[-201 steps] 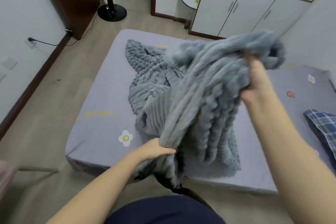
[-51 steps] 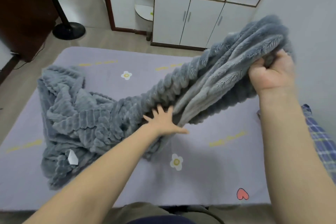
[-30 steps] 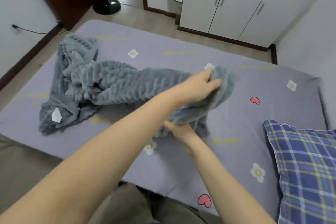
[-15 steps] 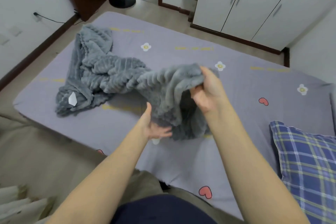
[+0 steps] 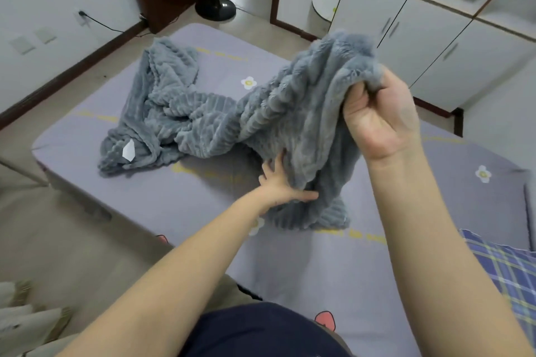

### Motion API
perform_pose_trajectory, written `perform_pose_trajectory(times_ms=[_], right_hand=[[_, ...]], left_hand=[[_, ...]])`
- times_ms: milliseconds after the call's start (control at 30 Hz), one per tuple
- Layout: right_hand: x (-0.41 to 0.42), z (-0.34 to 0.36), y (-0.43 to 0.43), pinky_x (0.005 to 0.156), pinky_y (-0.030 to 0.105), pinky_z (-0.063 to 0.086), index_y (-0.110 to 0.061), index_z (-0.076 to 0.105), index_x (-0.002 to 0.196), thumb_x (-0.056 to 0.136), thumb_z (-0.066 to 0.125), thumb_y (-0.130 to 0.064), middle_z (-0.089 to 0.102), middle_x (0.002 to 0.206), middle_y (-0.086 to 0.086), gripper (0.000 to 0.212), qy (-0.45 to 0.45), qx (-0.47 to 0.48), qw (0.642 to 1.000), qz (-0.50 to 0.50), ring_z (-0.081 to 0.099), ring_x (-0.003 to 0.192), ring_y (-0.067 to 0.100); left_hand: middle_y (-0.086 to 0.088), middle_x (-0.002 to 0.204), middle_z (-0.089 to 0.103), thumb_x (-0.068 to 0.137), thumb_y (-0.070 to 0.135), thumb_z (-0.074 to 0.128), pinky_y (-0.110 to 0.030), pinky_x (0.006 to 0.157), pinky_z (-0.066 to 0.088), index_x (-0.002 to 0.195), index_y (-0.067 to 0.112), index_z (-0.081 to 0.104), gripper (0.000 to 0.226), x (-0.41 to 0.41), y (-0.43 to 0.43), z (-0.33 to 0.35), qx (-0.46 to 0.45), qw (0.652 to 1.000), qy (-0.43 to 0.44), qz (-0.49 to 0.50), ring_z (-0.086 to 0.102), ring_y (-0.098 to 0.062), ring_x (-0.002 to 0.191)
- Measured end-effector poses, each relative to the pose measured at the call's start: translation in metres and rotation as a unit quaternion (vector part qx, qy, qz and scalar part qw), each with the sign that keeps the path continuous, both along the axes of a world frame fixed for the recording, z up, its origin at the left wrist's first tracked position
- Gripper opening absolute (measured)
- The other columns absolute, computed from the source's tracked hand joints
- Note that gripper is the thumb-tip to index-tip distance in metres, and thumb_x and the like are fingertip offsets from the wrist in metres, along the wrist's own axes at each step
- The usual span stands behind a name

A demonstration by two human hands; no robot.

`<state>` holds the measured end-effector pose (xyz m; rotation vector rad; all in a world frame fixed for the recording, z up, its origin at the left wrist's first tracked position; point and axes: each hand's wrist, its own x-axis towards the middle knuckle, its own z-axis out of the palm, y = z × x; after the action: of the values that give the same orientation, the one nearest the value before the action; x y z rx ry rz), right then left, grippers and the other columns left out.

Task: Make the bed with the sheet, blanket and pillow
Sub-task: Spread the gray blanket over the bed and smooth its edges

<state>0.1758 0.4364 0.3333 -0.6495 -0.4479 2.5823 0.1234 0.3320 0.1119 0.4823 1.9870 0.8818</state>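
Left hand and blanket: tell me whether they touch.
Touching. The head view shows the left hand pressing its spread fingers flat against the hanging fold of the blanket, with no gap.

Single head view, wide-angle, set high and tilted down. Looks across the bed [image 5: 333, 269] from its near edge. Forearms [image 5: 179, 284] enter from the bottom, close to the lens. Cabinets [image 5: 435, 46] upper right, floor [image 5: 58, 226] left, pillow [image 5: 504, 275] cropped lower right.

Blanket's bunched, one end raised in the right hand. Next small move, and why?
Probably close the left hand on the hanging fold of the grey blanket, which its open fingers touch, and pull away from the right hand. The right grip lifts only one bunch; the rest lies twisted on the lilac sheet, so spreading it likely needs a second hold.
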Motion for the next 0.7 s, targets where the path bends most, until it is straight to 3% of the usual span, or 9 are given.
perform_pose_trajectory(times_ms=[100,200,267,333,400,467,567,633,700], right_hand=[[0.005,0.005,0.004,0.054,0.026,0.056,0.016,0.056,0.087,0.093,0.042,-0.003,0.059,0.081,0.022,0.024,0.04,0.003,0.999,0.001,0.064,0.063,0.027],[0.016,0.008,0.032,0.053,0.033,0.058,0.02,0.059,0.082,0.08,0.049,0.007,0.063,0.072,0.027,0.017,0.046,-0.007,0.998,-0.044,0.067,0.056,0.035],[0.026,-0.003,0.057,0.053,0.034,0.059,0.013,0.061,0.079,0.079,0.049,0.01,0.066,0.069,0.023,0.012,-0.018,0.009,0.995,-0.1,0.068,0.059,0.033],[0.041,-0.024,0.08,0.048,0.03,0.056,0.001,0.062,0.074,0.068,0.053,0.011,0.068,0.063,0.013,0.015,-0.119,0.015,0.984,-0.13,0.069,0.058,0.025],[0.058,-0.057,0.1,0.053,0.029,0.057,-0.007,0.065,0.079,0.071,0.059,0.005,0.069,0.067,0.007,0.015,-0.264,-0.03,0.956,-0.127,0.07,0.066,0.02],[0.072,-0.096,0.107,0.058,0.027,0.054,-0.014,0.063,0.075,0.08,0.058,-0.004,0.068,0.068,0.001,0.012,-0.398,-0.024,0.916,-0.055,0.067,0.07,0.014],[0.079,-0.149,0.08,0.053,0.016,0.028,-0.018,0.042,0.052,0.064,0.047,-0.005,0.041,0.046,-0.001,0.019,-0.478,0.043,0.863,0.158,0.042,0.047,0.011],[0.082,-0.181,0.055,0.056,0.018,0.037,-0.016,0.046,0.048,0.073,0.046,-0.005,0.043,0.054,0.004,0.027,-0.49,0.046,0.846,0.204,0.047,0.051,0.017],[0.091,-0.204,0.039,0.056,0.016,0.049,-0.011,0.054,0.056,0.095,0.04,-0.011,0.054,0.064,0.007,0.041,-0.488,0.05,0.86,0.14,0.059,0.052,0.016]], left_hand=[[-0.003,0.147,0.027,0.067,0.073,0.058,-0.051,0.109,0.035,0.137,0.038,0.041,0.081,-0.011,0.001,0.003,0.049,0.991,0.087,0.093,0.036,-0.036,0.131],[-0.01,0.108,0.064,0.091,0.032,0.047,-0.036,0.076,0.051,0.104,0.026,0.064,0.023,-0.041,-0.012,0.009,0.089,0.981,0.136,0.103,0.062,-0.032,0.095],[-0.007,0.076,0.062,0.091,0.011,0.037,-0.034,0.058,0.046,0.099,0.009,0.062,0.027,-0.055,-0.021,0.026,0.103,0.976,0.115,0.154,0.059,-0.025,0.069],[-0.005,0.067,0.057,0.092,0.004,0.032,-0.041,0.061,0.048,0.096,0.005,0.062,0.031,-0.062,-0.029,0.06,0.164,0.962,0.071,0.206,0.055,-0.023,0.064],[-0.01,0.07,0.062,0.095,0.007,0.034,-0.045,0.068,0.053,0.095,0.007,0.064,0.031,-0.063,-0.039,0.105,0.284,0.93,0.008,0.232,0.06,-0.025,0.067],[-0.019,0.079,0.062,0.094,0.011,0.042,-0.041,0.065,0.056,0.098,0.0,0.062,0.023,-0.051,-0.045,0.155,0.414,0.886,-0.058,0.2,0.062,-0.026,0.069],[-0.01,0.069,0.059,0.087,0.007,0.049,-0.025,0.054,0.049,0.084,0.007,0.064,0.015,-0.012,-0.035,0.2,0.501,0.847,-0.136,0.117,0.055,-0.017,0.061],[0.003,0.063,0.062,0.085,0.003,0.05,-0.023,0.054,0.049,0.079,0.013,0.064,0.019,0.014,-0.023,0.198,0.477,0.869,-0.117,0.055,0.054,-0.009,0.058],[-0.001,0.076,0.062,0.087,0.006,0.056,-0.034,0.071,0.051,0.088,0.008,0.061,0.005,0.026,-0.013,0.169,0.355,0.934,-0.033,-0.01,0.056,-0.015,0.073]])
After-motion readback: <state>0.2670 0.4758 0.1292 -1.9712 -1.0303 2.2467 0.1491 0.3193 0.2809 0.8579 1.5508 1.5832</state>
